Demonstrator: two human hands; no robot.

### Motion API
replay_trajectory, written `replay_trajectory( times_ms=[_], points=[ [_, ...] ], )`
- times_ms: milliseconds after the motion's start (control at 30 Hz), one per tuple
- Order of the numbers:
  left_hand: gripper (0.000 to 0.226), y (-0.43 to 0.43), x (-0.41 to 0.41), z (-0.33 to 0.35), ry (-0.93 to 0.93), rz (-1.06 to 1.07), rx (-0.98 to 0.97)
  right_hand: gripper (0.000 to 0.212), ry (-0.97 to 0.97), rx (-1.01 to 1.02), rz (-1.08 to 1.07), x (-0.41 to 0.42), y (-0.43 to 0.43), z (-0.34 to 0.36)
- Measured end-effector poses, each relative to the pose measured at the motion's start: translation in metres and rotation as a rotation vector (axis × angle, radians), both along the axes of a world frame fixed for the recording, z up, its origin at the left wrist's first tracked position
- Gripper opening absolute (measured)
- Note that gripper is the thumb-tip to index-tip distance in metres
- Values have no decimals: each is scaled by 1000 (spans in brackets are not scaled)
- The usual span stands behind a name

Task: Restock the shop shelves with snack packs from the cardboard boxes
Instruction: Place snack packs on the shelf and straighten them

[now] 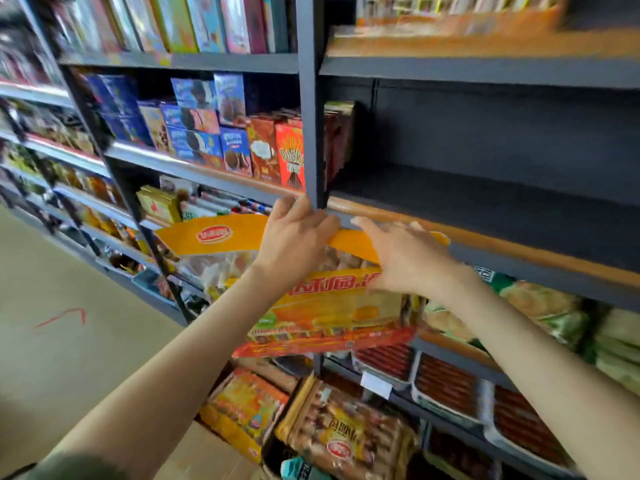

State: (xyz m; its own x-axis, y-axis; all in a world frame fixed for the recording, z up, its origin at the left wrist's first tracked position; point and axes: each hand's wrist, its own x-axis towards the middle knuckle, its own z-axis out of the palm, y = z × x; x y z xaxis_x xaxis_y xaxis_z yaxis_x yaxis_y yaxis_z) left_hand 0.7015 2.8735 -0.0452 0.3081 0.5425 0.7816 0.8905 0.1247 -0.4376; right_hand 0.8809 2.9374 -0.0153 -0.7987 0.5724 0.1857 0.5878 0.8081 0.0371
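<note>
A large orange and yellow snack pack [322, 306] hangs upright in front of the shelving, at the height of a wood-edged shelf lip [485, 237]. My left hand [294, 237] grips its orange top flap near the dark upright post [310, 98]. My right hand [401, 258] lies on the pack's right upper part with fingers stretched toward the top edge and the thumb under it. Behind the pack, the shelf bay [502, 181] to the right of the post is dark and bare. A cardboard box [207, 455] shows at the bottom.
Biscuit boxes [214, 133] and red stick-snack boxes [291, 157] fill the left bay. Trays of red sausages [446, 382] and green packs [554, 313] sit lower right. More snack bags [346, 438] lie low down. Beige floor [69, 306] spreads left.
</note>
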Motion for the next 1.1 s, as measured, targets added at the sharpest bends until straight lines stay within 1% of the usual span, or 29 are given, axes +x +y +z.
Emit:
replay_trajectory(
  times_ms=[67, 133, 167, 233, 267, 333, 400, 467, 567, 667, 767, 800, 867, 900, 933, 967, 1033, 1100],
  points=[
    [27, 11, 14, 19, 37, -7, 48, 89, 81, 23, -29, 20, 0, 17],
    [33, 22, 28, 42, 70, -50, 139, 80, 141, 59, -45, 38, -1, 38],
    [36, 28, 34, 53, 85, -77, 194, 80, 152, 66, -58, 45, -2, 51],
    [42, 40, 45, 76, 102, -131, 300, 88, 156, 67, -99, 57, -2, 74],
    [42, 45, 49, 86, 107, -159, 354, 93, 154, 70, -118, 62, -1, 85],
    [33, 56, 56, 104, 118, -210, 456, 99, 151, 80, -152, 70, 1, 103],
    [23, 62, 62, 119, 133, -256, 515, 99, 164, 68, -194, 75, -2, 117],
    [18, 65, 65, 133, 146, -282, 556, 94, 185, 97, -233, 77, -4, 129],
    [20, 62, 66, 155, 153, -327, 654, 85, 228, 286, -267, 76, -8, 143],
    [20, 44, 64, 175, 169, -424, 714, 82, 279, 614, -281, 82, -21, 157],
    [23, 25, 56, 185, 146, -511, 669, 78, 390, 934, -176, 89, -41, 171],
    [29, 21, 53, 187, 119, -543, 637, 75, 399, 1042, -144, 91, -45, 177],
    [54, 18, 46, 191, 96, -563, 607, 73, 396, 1192, -141, 95, -46, 191],
    [67, 19, 43, 193, 110, -537, 591, 73, 404, 1224, -155, 97, -42, 197],
    [74, 22, 40, 195, 128, -503, 574, 72, 414, 1240, -173, 99, -37, 203],
    [75, 27, 39, 198, 143, -467, 566, 69, 421, 1240, -193, 100, -30, 207],
    [64, 40, 38, 206, 162, -410, 591, 67, 432, 1239, -226, 100, -15, 211],
    [51, 56, 37, 211, 183, -368, 619, 70, 441, 1244, -258, 100, 2, 211]
  ],
)
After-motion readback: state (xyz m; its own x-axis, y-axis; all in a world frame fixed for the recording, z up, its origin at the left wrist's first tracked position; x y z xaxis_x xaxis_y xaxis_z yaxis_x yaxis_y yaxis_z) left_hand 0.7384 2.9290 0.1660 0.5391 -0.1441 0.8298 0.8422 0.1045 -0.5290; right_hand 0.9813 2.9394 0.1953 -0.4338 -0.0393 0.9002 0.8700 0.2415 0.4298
